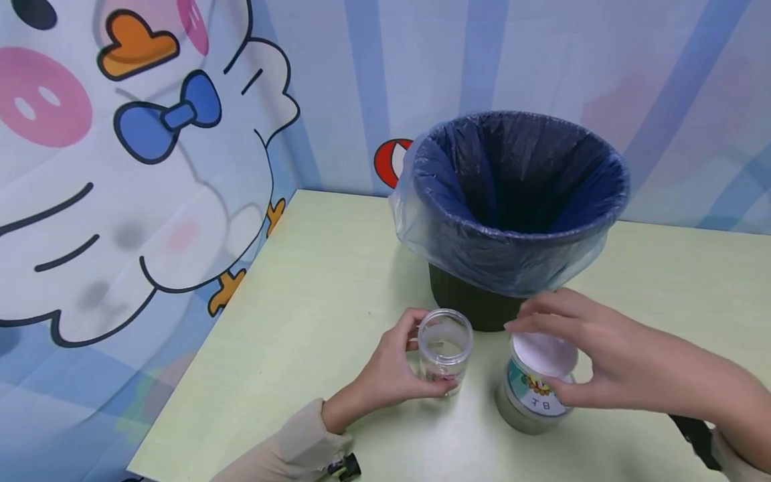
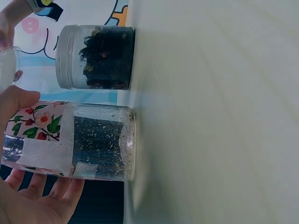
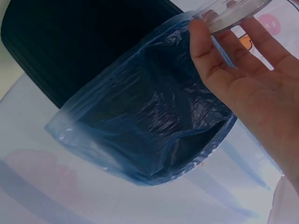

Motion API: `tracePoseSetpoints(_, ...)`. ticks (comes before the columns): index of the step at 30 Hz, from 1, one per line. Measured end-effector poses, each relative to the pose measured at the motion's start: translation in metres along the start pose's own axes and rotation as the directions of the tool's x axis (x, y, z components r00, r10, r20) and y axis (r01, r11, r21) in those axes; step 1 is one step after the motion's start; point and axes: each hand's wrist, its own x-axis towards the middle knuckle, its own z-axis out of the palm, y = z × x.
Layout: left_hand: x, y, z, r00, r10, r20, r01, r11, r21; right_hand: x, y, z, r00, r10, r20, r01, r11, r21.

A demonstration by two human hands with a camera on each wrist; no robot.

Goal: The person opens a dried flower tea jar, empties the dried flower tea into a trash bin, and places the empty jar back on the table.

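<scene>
My left hand (image 1: 394, 365) grips a clear jar (image 1: 446, 338) standing on the table, thumb on the near side and fingers behind. The left wrist view shows its flower-patterned label (image 2: 39, 123) and small crumbs clinging to its lower wall; its mouth has no lid on it. My right hand (image 1: 587, 348) pinches a round, clear lid with a white inside (image 1: 545, 353) by the rim, also visible as a lid (image 3: 238, 14) in the right wrist view. Under it stands a second jar (image 1: 521, 412) with a round cartoon label (image 1: 539, 395); dark dried pieces (image 2: 107, 58) fill much of it.
A dark bin (image 1: 476, 298) with a blue plastic liner (image 1: 500, 258) over its rim stands just behind the jars. The pale table (image 1: 319, 288) runs back to a cartoon-printed backdrop (image 1: 331, 87), which also hangs along the left side.
</scene>
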Motion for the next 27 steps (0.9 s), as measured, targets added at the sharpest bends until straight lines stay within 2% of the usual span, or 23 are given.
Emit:
tracePoseSetpoints(4,0.0,0.0,0.0,1.0,-0.005,0.001,0.005,1.0,0.0,0.01,-0.006,-0.004,0.998,-0.068,-0.006,0.068,0.998,-0.004)
tracePoseSetpoints(9,0.003,-0.001,-0.001,1.0,-0.005,0.003,0.005,1.0,0.002,0.02,-0.01,-0.007,0.993,-0.114,-0.007,0.114,0.993,-0.012)
tracePoseSetpoints(20,0.007,-0.002,-0.002,1.0,-0.006,0.021,0.006,1.0,-0.004,0.033,-0.014,-0.009,0.993,-0.113,0.027,0.113,0.994,-0.001)
tracePoseSetpoints(26,0.01,-0.003,-0.001,0.999,0.013,0.045,-0.011,0.999,-0.037,0.041,-0.015,-0.01,0.99,-0.142,0.025,0.142,0.99,-0.02)
tracePoseSetpoints(27,0.011,0.001,-0.001,0.999,0.013,0.049,-0.01,0.999,-0.044,0.041,-0.015,-0.01,0.99,-0.139,0.033,0.14,0.99,-0.023)
